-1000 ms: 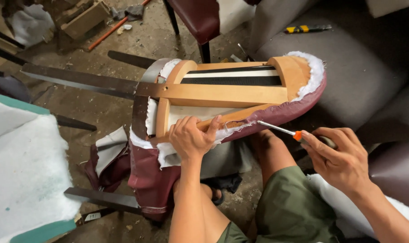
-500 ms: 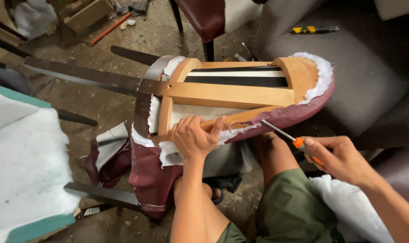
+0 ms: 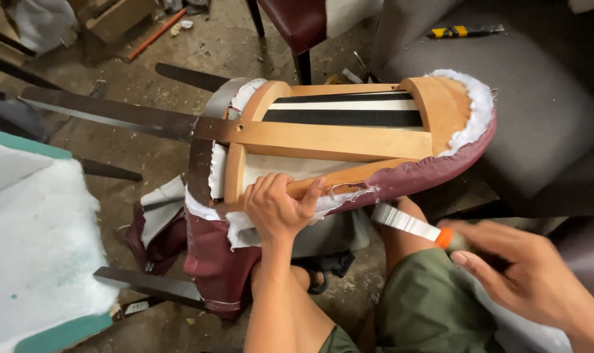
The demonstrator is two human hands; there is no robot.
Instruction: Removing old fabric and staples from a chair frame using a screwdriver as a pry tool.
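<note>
An upturned chair seat [image 3: 349, 140] lies across the person's lap, its bare wooden frame facing up, with black and white webbing straps [image 3: 346, 111] across the opening and maroon leatherette [image 3: 414, 180] wrapped round the near edge over white padding. The left hand [image 3: 277, 209] lies on the near rail, fingers curled over the frame and thumb along the frayed cover edge, pressing it down. The right hand [image 3: 532, 274] is closed round the orange-collared handle of a screwdriver-like tool [image 3: 411, 225], whose blurred pale shaft points toward the loose edge just beside the left thumb. This looks like the stripping stage: working the cover's fastenings loose along the near rail. The next move would call for setting the tip under the cover edge and levering away from the bracing fingers, while the left hand holds the seat steady.
</note>
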